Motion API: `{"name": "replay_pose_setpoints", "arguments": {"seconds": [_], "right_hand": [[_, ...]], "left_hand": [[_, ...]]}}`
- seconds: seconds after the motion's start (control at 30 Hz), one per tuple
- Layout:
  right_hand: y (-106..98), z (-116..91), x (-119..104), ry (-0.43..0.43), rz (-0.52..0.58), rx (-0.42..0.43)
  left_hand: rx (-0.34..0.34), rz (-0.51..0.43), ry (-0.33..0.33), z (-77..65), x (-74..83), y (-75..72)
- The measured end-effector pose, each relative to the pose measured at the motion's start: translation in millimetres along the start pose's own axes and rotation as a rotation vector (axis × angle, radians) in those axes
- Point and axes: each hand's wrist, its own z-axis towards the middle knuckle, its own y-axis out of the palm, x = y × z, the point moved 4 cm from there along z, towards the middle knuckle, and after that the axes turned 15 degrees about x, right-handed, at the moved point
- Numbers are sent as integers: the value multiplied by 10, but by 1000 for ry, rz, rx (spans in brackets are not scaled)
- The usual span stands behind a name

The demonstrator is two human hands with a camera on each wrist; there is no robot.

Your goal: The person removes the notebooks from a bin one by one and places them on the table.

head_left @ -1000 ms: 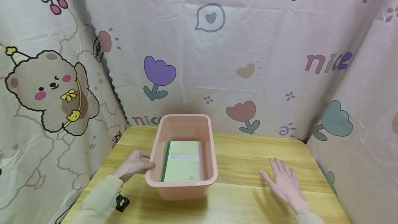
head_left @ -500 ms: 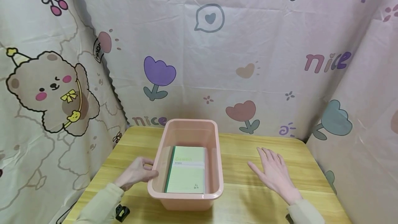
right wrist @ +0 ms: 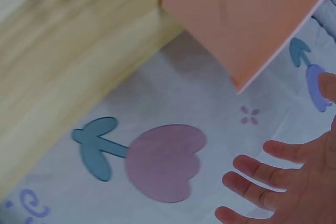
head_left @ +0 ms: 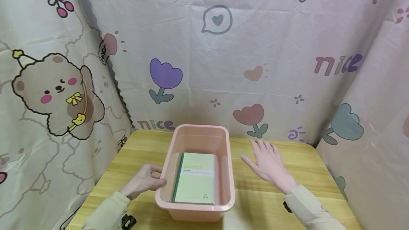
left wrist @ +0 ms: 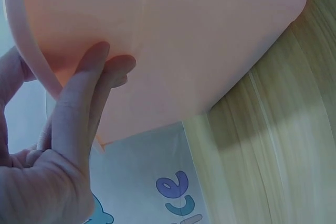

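Pink bin [head_left: 195,215] is farther right now; left hand [head_left: 145,180] pinches rim [head_left: 195,207], right hand [head_left: 270,164] spreads fingers. One-side hold might spill notebook [head_left: 196,179].

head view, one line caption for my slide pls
Left hand grips a pink bin that holds a notebook; right hand hovers open beside the bin.

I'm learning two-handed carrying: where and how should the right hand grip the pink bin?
I'd grip the bin by its right rim, coming from the right, thumb probably inside: that raised thin edge stands free, while the left hand holds the opposite one.
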Motion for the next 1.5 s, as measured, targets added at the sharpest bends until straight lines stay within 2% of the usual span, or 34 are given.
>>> {"name": "replay_pose_setpoints", "arguments": {"seconds": [0.37, 0.47, 0.7, 1.03, 1.27, 1.5], "right_hand": [[-91, 395, -418, -79, -34, -22], [-98, 496, -562, -96, -43, -54], [-21, 701, -896, -116, -45, -191], [285, 971, -1275, -103, -28, -327], [591, 1003, -1450, -83, -28, -370], [947, 911, -1526, -55, -67, -431]], "left_hand": [[-19, -25, 19, -16, -3, 71], [-26, -37, 24, -22, -11, 90], [-41, -55, 34, -55, 11, 140], [-47, -69, 30, -92, 45, 199], [-34, -64, 28, -110, 43, 229], [-20, -76, 33, -129, 27, 263]]}}
